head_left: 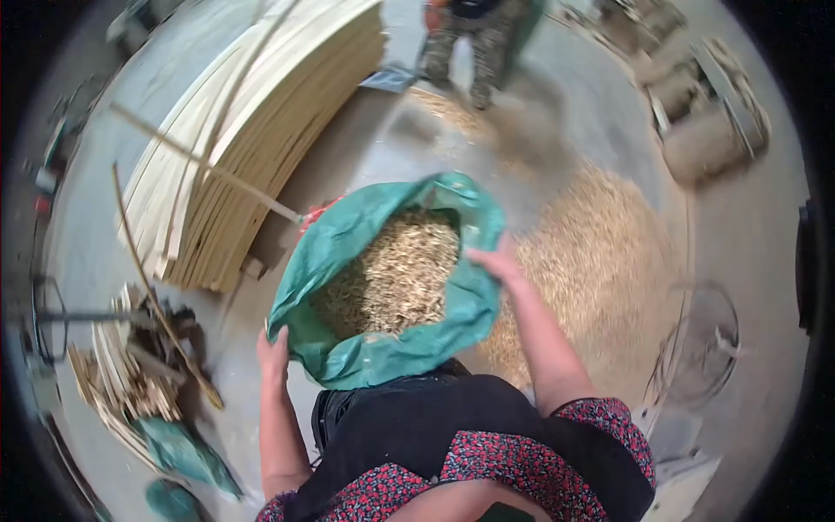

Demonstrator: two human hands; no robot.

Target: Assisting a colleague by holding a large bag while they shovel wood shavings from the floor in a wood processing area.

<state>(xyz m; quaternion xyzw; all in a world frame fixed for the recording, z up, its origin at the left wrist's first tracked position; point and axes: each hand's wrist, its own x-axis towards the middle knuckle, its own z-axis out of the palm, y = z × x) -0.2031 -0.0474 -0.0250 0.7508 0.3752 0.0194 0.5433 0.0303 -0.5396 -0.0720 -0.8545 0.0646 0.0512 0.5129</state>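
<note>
A large green woven sack [348, 235] stands right in front of me with its mouth spread wide. Light wood shavings [400, 278] fill it to well up inside. My left hand [274, 350] grips the sack's rim at the near left, thumb up against the fabric. On the right side, my right hand [493, 261] is closed on the rim, its thumb over the edge. Some fingers of both hands are hidden behind the fabric. To the right of the sack lies a broad heap of loose shavings [596, 252] on the floor.
Long pale boards [252, 148] are stacked at the far left, with a thin pole [204, 163] leaning across them. Wood offcuts [130, 374] and a green sack [187, 452] lie at left. A person in camouflage trousers [474, 52] stands ahead. Machinery [709, 130] sits far right.
</note>
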